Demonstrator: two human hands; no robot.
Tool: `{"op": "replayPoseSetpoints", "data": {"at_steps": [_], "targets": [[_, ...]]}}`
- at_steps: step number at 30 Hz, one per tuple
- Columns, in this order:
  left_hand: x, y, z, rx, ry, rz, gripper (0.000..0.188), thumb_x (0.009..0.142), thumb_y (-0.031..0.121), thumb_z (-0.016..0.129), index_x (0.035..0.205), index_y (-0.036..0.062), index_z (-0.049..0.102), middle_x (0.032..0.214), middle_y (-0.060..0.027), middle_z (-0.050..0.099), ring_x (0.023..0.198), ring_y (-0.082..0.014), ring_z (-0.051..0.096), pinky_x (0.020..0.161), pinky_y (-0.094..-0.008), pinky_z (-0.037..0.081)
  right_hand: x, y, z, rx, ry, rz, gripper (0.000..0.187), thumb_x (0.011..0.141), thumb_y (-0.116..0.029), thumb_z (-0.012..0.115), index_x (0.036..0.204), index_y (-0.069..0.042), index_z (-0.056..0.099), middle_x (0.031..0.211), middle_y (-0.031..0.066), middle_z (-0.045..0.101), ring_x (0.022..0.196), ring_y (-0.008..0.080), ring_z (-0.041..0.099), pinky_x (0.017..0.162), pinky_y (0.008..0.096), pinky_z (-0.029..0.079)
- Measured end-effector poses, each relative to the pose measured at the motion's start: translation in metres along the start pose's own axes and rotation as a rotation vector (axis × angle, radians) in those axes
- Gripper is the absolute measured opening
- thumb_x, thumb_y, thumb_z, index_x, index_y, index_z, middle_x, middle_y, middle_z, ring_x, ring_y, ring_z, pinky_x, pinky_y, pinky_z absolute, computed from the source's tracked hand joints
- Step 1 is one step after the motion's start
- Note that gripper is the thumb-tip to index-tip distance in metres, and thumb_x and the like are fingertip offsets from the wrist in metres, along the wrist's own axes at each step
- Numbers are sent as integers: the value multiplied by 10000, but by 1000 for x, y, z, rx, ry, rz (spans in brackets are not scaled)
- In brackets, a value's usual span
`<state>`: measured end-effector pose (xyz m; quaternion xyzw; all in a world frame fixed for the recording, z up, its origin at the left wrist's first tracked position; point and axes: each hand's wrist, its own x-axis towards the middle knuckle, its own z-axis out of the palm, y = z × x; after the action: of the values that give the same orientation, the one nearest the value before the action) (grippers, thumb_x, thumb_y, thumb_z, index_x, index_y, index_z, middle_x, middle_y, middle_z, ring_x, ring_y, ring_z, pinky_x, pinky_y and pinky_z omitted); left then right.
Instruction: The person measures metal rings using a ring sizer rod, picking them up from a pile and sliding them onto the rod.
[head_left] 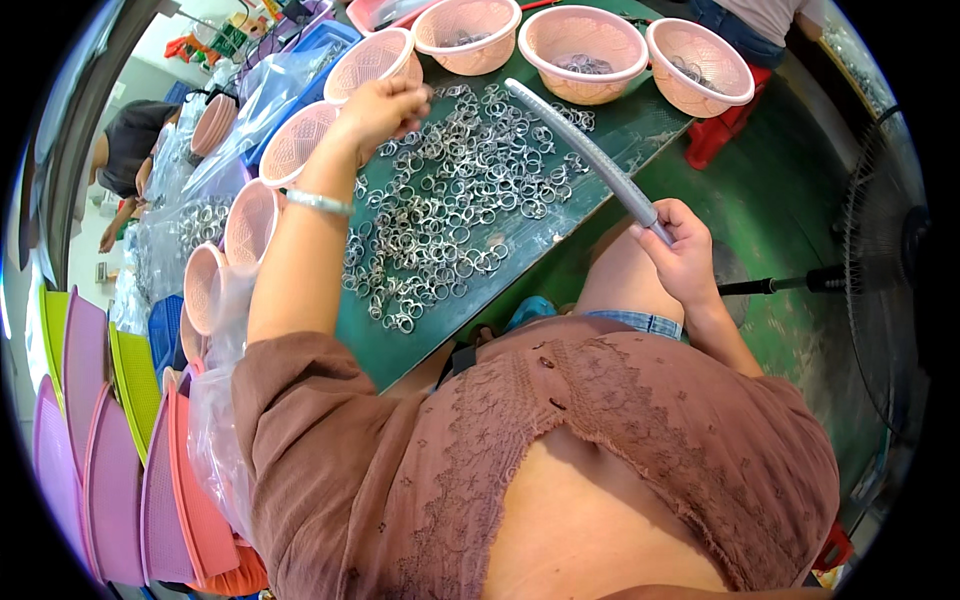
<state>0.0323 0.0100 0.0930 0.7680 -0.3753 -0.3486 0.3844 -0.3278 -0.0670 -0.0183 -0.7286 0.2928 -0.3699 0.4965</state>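
In my right hand (685, 250) is a grey tapered ring mandrel (590, 152), gripped by its thick end near my lap. Its narrow tip slants up and away over the table's edge. My left hand (382, 112) is raised at the far left of the table, the fingers curled together in a pinch; whatever they may hold is too small or hidden to make out. Below and beside it, many loose silver-coloured rings (450, 200) lie spread on the green tabletop (520, 255). The hand overlaps a pink basket (372, 62) behind it.
Pink baskets line the table's far and left sides; a far one (583, 35) and the right one (690, 55) hold small rings. A black fan (880, 250) stands at right, near a red stool (715, 130). Stacked purple baskets (110, 480) stand left. Other people are nearby.
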Motion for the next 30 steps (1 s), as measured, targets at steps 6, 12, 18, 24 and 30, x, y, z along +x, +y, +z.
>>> {"op": "replayPoseSetpoints", "data": {"at_steps": [6,12,18,24,30], "targets": [[-25,-79,-28,301,146,-30,166,801,103,602,929,6,640,745,-15,605,612,-82,512,566,-217,420,3,-2,11,3,-54,-40,164,714,-32,691,780,-6,543,670,21,487,591,84,430,533,229,364],[-38,-97,-29,375,121,-8,157,723,61,636,872,25,672,774,-62,659,731,-129,607,687,-264,481,4,-13,23,-76,-108,-89,156,708,-31,691,768,-8,548,661,22,487,587,87,432,527,238,364],[-29,-92,-9,522,206,88,220,744,214,642,867,34,674,804,-113,665,753,-212,635,712,-316,489,2,-12,25,-88,-124,-112,155,706,-32,690,768,-9,549,648,22,484,575,88,432,519,239,360],[-8,-104,10,602,300,-10,272,718,321,656,813,68,691,789,-122,667,760,-272,638,708,-360,488,1,-20,27,-98,-118,-106,158,701,-29,691,768,-10,548,640,23,482,572,92,434,517,242,362],[-25,-94,7,19,285,-67,119,743,108,667,789,-2,664,650,-1,579,573,-58,452,519,-218,365,0,-15,25,-122,-111,-97,169,694,-31,699,766,-10,548,641,27,485,571,95,439,518,244,366]]}}
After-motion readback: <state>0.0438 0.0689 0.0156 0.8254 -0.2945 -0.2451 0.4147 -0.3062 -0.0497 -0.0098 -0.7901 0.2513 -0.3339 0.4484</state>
